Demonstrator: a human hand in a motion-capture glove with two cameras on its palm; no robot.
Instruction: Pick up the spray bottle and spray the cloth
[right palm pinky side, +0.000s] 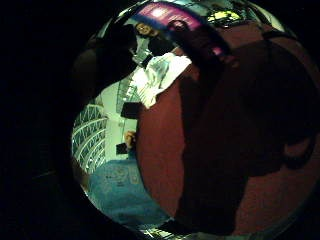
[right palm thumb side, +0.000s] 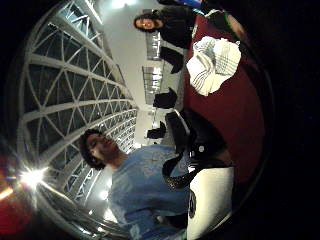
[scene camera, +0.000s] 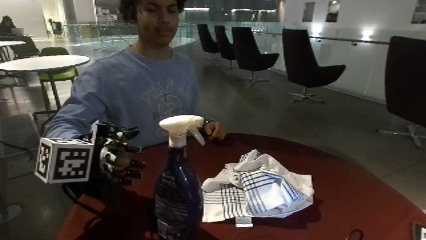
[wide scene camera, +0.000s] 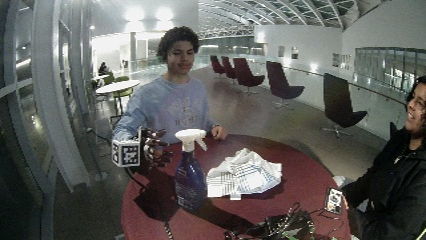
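Standing on the red table (scene camera: 373, 200), one spray bottle (scene camera: 177, 192), one checked cloth (scene camera: 256, 190), gloved right hand (scene camera: 120, 157) released beside bottle

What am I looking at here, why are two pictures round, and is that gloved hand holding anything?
No machine here: a person at a round red table wears a black glove on the right hand. The two round pictures come from small cameras on that palm; the other two are taken from across the table. On the table stand a blue spray bottle with a white trigger top and, beside it, a crumpled white checked cloth. The gloved hand hovers next to the bottle, fingers loosely bent, holding nothing. The bare hand rests at the table's far edge.
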